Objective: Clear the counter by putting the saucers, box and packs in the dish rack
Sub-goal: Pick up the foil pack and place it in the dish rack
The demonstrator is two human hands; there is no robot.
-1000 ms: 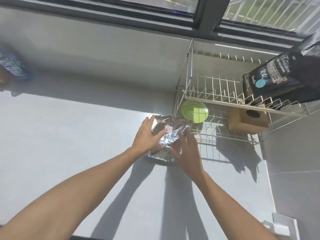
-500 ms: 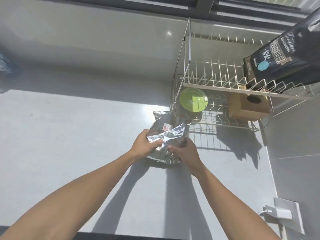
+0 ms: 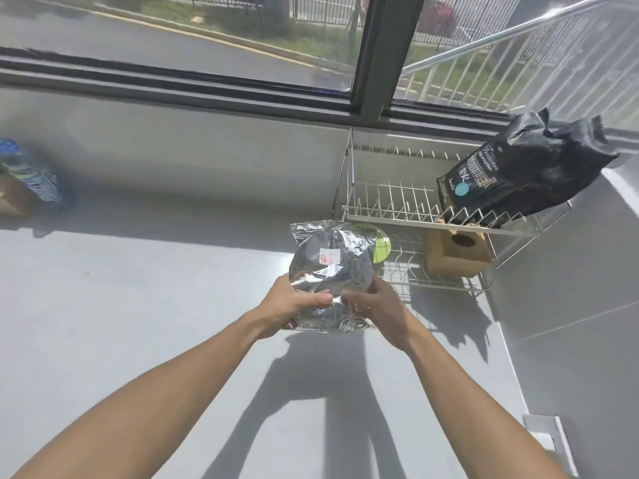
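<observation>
A crinkled silver foil pack (image 3: 330, 267) with a small white label is held upright above the counter. My left hand (image 3: 294, 305) grips its lower left side and my right hand (image 3: 375, 305) grips its lower right side. Just behind and to the right stands the two-tier wire dish rack (image 3: 397, 216). A green saucer (image 3: 382, 248), partly hidden by the foil pack, and a brown cardboard box (image 3: 456, 254) sit on its lower tier. A black pack (image 3: 518, 174) leans on the upper tier.
The grey counter (image 3: 138, 323) runs left to a blue patterned bottle (image 3: 34, 178) and a brown box (image 3: 12, 198) at the far left edge. A window sill and wall run behind. A tiled wall with a white socket (image 3: 546, 440) closes the right side.
Both hands have closed on the foil pack and lifted it upright off the counter, closer to the rack's left end. The view has tilted up toward the window.
</observation>
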